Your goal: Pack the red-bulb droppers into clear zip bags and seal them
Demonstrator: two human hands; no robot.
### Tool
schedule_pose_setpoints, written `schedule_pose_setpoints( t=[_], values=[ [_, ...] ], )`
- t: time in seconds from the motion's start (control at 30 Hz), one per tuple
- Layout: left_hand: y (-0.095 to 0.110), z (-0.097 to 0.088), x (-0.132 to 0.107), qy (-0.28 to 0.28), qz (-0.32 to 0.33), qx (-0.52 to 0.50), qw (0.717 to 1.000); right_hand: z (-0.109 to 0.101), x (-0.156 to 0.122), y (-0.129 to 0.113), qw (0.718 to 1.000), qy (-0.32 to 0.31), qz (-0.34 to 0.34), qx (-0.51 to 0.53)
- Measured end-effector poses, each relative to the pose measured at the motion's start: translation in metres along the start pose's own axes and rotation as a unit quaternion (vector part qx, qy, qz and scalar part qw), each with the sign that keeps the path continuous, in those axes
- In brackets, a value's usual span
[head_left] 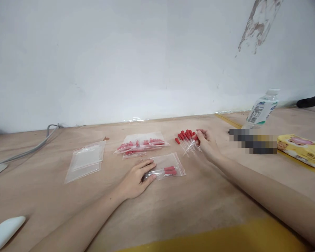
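Note:
My left hand (136,179) holds the open end of a clear zip-lock bag (176,161) against the table, fingers along its upper side and thumb at the lower edge. Inside that bag lie droppers with red rubber bulbs (170,170), their clear stems pointing toward my palm. To the right, my right hand (206,142) pinches a dropper (195,138) by its red bulb, the clear stem slanting down to the left. It is at the right side of a pile of loose droppers (184,135) with red bulbs.
Filled zip bags of red-bulbed droppers (143,141) lie behind my left hand. Flat zip bags (86,159) are stacked to the left, near a grey cable (39,147). A plastic bottle (262,109) and a yellow packet (301,150) stand and lie at the right. The wall (147,63) bounds the back.

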State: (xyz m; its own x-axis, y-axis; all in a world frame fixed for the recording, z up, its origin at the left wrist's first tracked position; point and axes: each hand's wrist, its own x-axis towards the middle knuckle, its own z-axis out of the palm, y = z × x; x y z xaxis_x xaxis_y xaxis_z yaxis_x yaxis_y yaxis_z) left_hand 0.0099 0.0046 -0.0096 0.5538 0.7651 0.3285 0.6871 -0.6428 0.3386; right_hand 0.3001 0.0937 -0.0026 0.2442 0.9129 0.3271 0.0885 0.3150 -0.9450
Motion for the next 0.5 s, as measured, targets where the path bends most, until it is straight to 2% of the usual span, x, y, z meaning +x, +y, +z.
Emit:
schedule_pose_setpoints(
  t=[0.17, 0.23, 0.3, 0.4, 0.43, 0.5],
  values=[
    [0.001, -0.001, 0.0, 0.003, -0.004, 0.002, 1.0, 0.003, -0.026, 0.012, 0.993, -0.017, 0.097, 0.06],
    [0.001, -0.001, 0.0, -0.005, -0.008, 0.007, 1.0, 0.007, -0.033, 0.012, 0.985, -0.063, 0.126, 0.096],
    [0.002, -0.001, 0.0, -0.009, -0.01, 0.01, 1.0, 0.007, -0.038, 0.009, 0.977, -0.144, 0.13, 0.093],
    [0.002, -0.001, 0.0, -0.009, -0.009, 0.004, 1.0, -0.001, -0.041, 0.004, 0.956, -0.282, 0.072, -0.031],
    [0.002, -0.001, 0.0, -0.007, -0.01, 0.003, 1.0, -0.004, -0.04, 0.002, 0.945, -0.311, 0.036, -0.096],
    [0.002, -0.001, 0.0, -0.007, -0.011, 0.001, 1.0, -0.009, -0.039, -0.001, 0.917, -0.329, -0.055, -0.219]
  ],
)
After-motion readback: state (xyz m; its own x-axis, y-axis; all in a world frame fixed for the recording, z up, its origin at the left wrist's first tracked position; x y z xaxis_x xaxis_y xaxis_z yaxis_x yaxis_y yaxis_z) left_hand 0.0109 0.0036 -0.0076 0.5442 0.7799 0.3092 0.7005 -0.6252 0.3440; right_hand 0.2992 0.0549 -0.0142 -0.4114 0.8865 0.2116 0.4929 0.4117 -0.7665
